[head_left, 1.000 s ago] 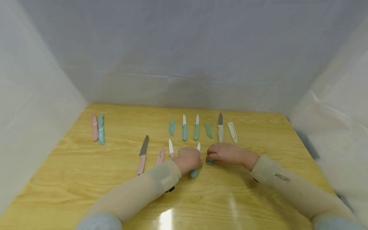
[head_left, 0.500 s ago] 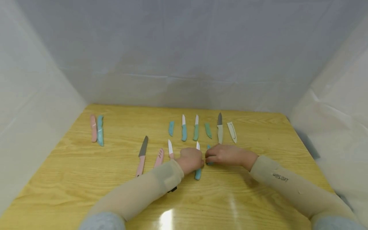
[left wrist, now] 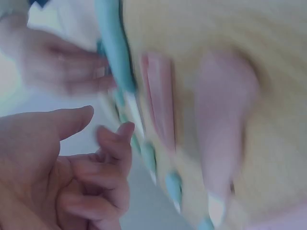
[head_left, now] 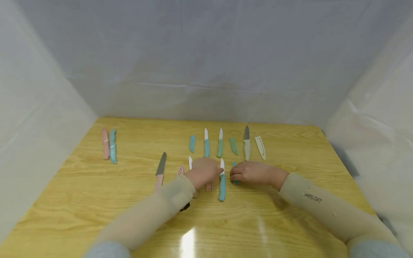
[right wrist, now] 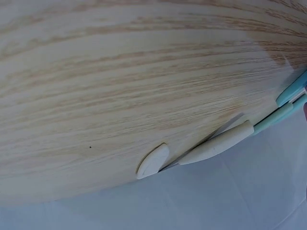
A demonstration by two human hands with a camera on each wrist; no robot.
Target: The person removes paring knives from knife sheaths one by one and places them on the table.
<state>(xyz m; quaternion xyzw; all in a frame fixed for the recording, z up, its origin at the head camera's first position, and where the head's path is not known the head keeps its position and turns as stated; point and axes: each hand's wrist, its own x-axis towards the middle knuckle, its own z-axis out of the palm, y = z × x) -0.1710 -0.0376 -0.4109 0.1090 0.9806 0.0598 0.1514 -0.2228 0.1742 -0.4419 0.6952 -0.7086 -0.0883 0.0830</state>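
Observation:
My left hand [head_left: 203, 173] hovers over the table just left of a blue-handled paring knife [head_left: 222, 188], its blade pointing away. In the left wrist view the fingers of that hand are loosely bent and hold nothing. Below it lie a pink knife sheath [left wrist: 160, 98] and a blurred pink-handled knife [left wrist: 223, 105], both partly hidden by the hand in the head view. Right of the blue knife, my right hand [head_left: 255, 174] pinches a blue knife sheath [head_left: 236, 182] at the table; its fingers cover the middle of it.
Behind the hands lie a blue sheath [head_left: 192, 144], a blue knife [head_left: 207, 147], a green knife [head_left: 220, 147], a green sheath [head_left: 233, 146], a cream-handled knife [head_left: 247, 148] and a cream sheath [head_left: 260, 148]. A larger pink knife [head_left: 161, 168] lies left. Sheathed pink [head_left: 105, 145] and blue [head_left: 113, 147] knives lie far left.
My left hand has let go of the blue knife, after straightening it, and shifted left over the pink sheath. My right hand stays at the blue sheath, which has moved slightly.

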